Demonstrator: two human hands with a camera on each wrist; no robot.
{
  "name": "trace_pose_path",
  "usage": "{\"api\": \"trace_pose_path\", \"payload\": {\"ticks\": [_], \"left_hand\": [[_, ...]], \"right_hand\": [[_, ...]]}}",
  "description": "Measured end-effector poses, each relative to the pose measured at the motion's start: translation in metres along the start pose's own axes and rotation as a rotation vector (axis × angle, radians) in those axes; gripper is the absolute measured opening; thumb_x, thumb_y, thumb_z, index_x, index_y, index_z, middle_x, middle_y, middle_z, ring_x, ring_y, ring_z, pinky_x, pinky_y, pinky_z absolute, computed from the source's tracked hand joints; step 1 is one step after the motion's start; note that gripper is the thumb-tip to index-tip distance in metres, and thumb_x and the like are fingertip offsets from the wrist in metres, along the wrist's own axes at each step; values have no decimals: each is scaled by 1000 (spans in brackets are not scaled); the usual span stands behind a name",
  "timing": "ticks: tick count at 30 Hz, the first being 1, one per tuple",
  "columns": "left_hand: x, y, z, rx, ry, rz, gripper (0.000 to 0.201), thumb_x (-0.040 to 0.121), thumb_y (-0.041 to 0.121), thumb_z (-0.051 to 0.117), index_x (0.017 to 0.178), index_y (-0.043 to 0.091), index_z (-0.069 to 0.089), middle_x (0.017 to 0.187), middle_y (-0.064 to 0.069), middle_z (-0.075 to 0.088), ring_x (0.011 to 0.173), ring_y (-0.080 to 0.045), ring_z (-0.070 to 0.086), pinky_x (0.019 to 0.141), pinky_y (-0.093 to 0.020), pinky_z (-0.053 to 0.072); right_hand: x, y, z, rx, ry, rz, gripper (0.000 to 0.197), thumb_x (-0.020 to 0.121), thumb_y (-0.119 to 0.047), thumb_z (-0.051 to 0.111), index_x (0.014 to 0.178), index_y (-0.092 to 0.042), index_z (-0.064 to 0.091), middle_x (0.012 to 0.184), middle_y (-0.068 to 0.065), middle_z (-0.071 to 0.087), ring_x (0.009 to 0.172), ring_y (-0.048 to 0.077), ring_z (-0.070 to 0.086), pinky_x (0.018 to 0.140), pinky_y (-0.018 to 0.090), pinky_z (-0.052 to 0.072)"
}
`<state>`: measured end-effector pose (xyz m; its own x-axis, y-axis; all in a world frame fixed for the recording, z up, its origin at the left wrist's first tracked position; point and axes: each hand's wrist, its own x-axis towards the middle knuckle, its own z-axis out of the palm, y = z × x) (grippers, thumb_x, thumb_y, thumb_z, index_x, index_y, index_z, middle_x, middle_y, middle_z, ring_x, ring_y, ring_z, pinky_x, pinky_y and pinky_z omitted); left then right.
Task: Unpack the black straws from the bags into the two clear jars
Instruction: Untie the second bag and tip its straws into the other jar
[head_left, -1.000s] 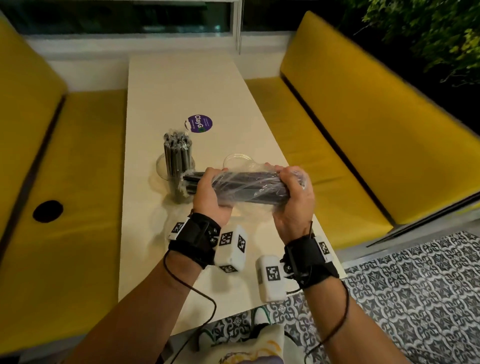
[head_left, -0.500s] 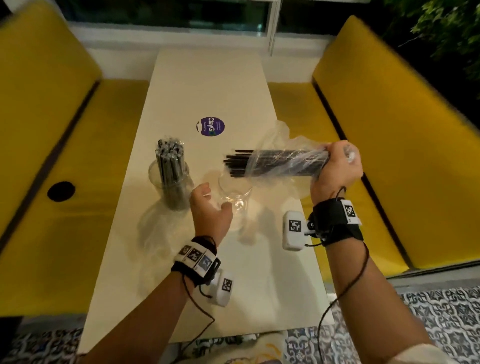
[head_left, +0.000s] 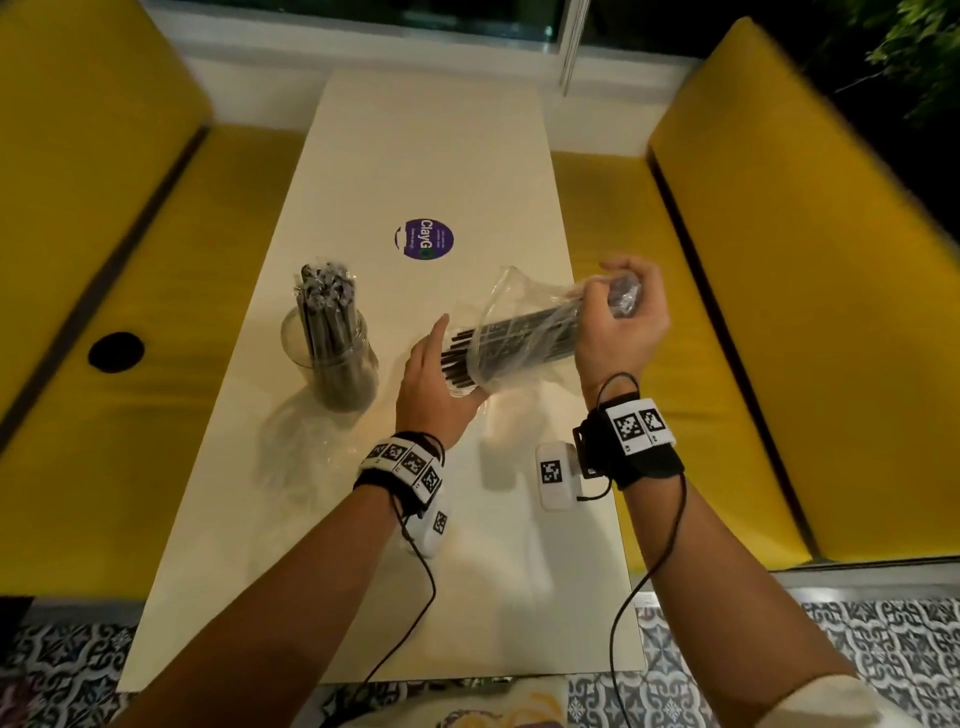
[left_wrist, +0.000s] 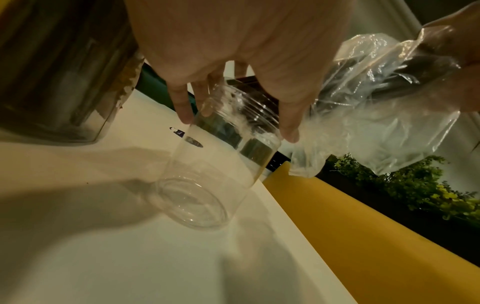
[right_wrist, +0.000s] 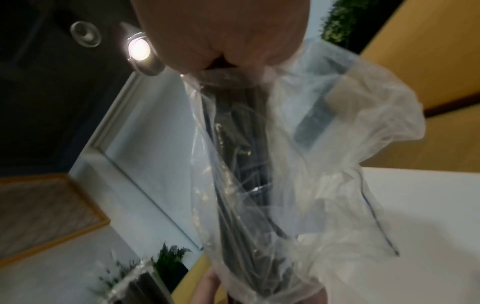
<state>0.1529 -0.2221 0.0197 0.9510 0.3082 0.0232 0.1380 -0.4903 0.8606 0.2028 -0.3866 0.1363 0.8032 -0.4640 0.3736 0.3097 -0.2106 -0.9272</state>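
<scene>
Black straws (head_left: 519, 340), thin and matte, lie bundled inside the crinkled clear plastic bag (head_left: 524, 312) that your right hand (head_left: 621, 317) grips, fingers curled round its closed end. The bundle tilts down toward your left, and its bare tips poke out of the bag's open mouth just above the empty clear jar (left_wrist: 207, 164). That jar is a smooth, straight-walled cylinder with a ridged neck, and it stands on the pale table (head_left: 431, 150). Your left hand (head_left: 431, 384) holds it near the rim, thumb on one side and fingers on the other. To your left, well apart, the second clear jar (head_left: 332, 358) stands packed with upright dark straws. Beyond both jars a round purple sticker (head_left: 424, 239) on the glossy tabletop reads "ClayGo"; its smaller print is too fine to read. Mustard-yellow padded benches (head_left: 810, 291) flank the table.
</scene>
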Motion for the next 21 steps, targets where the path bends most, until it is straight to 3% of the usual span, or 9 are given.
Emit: {"api": "trace_pose_path", "payload": {"ticks": [1, 2, 5, 8, 10, 12, 16, 19, 21], "left_hand": [[0, -1, 1, 11, 3, 23, 107, 74, 35, 95, 163, 32, 36, 155, -5, 49, 143, -26, 52, 116, -45, 49], [0, -3, 1, 22, 7, 46, 101, 75, 35, 95, 161, 30, 41, 155, -5, 49, 141, -26, 53, 116, -46, 50], [-1, -6, 2, 45, 19, 83, 84, 74, 32, 95, 148, 24, 57, 151, -3, 52, 138, -26, 56, 110, -49, 54], [-2, -5, 1, 48, 23, 86, 76, 74, 24, 96, 142, 19, 62, 153, -2, 51, 137, -26, 55, 112, -43, 54], [-2, -4, 1, 32, 24, 84, 84, 73, 19, 97, 147, 20, 58, 154, -2, 51, 139, -24, 54, 115, -41, 51], [-2, -2, -1, -13, 7, 48, 102, 71, 20, 97, 158, 27, 44, 156, -2, 50, 143, -23, 51, 118, -39, 47], [1, -3, -5, -86, -30, -62, 131, 67, 43, 99, 167, 31, 16, 162, -4, 48, 148, -25, 48, 119, -41, 45], [3, -2, -5, -91, -60, -115, 136, 66, 44, 100, 168, 26, 11, 166, -3, 44, 151, -26, 45, 116, -32, 38], [6, -2, -5, -67, -76, -121, 138, 65, 47, 100, 168, 25, 10, 167, -2, 42, 153, -26, 42, 120, -36, 37]], "right_hand": [[1, -1, 4, -34, -24, -34, 20, 89, 0, 61, 100, -16, 67, 89, -13, 65, 69, -3, 62, 54, 25, 52], [3, 0, 7, -71, -57, -58, 18, 92, -3, 60, 104, -15, 67, 90, -12, 65, 68, -2, 60, 54, 22, 50], [8, 3, 18, -226, -201, -117, 17, 99, -21, 55, 112, -16, 64, 96, 0, 69, 70, 16, 64, 55, 31, 55], [11, 0, 25, -375, -329, -156, 20, 104, -30, 50, 115, -15, 58, 99, 2, 68, 79, 17, 65, 68, 39, 59], [12, -5, 29, -472, -402, -224, 22, 105, -31, 49, 116, -13, 56, 107, 4, 66, 86, 19, 63, 74, 39, 57], [12, -11, 33, -502, -427, -291, 21, 103, -29, 49, 113, -11, 56, 105, 6, 64, 85, 18, 58, 72, 35, 54], [11, -27, 46, -457, -374, -408, 23, 97, -29, 54, 110, -10, 60, 102, 3, 59, 80, 11, 51, 65, 11, 39], [5, -31, 60, -534, -599, -417, 25, 96, -30, 61, 115, -14, 61, 108, 1, 59, 83, 13, 55, 69, 12, 39], [4, -31, 67, -451, -583, -420, 22, 95, -25, 62, 111, -11, 63, 105, 4, 60, 80, 11, 55, 70, 15, 42]]}}
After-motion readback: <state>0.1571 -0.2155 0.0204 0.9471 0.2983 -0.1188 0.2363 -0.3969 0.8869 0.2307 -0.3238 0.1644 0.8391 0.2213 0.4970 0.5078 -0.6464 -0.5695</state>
